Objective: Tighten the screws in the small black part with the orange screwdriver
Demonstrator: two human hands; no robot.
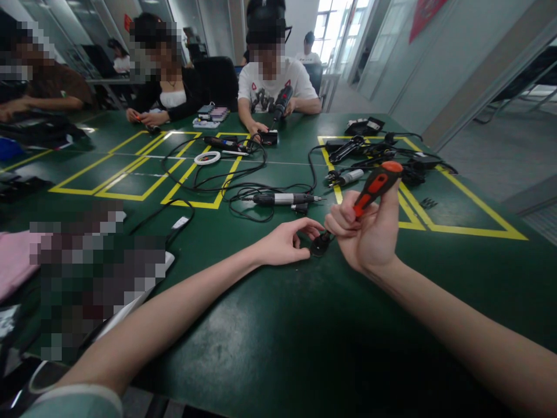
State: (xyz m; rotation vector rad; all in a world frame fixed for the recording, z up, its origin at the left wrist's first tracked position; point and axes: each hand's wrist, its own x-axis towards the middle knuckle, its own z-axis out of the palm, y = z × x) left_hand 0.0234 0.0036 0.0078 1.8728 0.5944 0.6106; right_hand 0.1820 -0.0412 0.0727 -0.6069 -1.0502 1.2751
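My right hand [368, 235] is closed around a screwdriver with an orange and black handle [376, 184], held tilted with its tip down at a small black round part [319, 245] on the green table [278, 337]. My left hand [287, 242] rests on the table beside that part, its fingers curled and pinching its edge. The screwdriver's shaft is hidden behind my right fingers.
An electric screwdriver [285, 199] with tangled black cables lies just beyond my hands. More tools and adapters [369, 154] sit in the yellow-taped square at the right. A white ring [207, 158] lies further back. Three people sit at the far edge; one holds a tool [282, 104].
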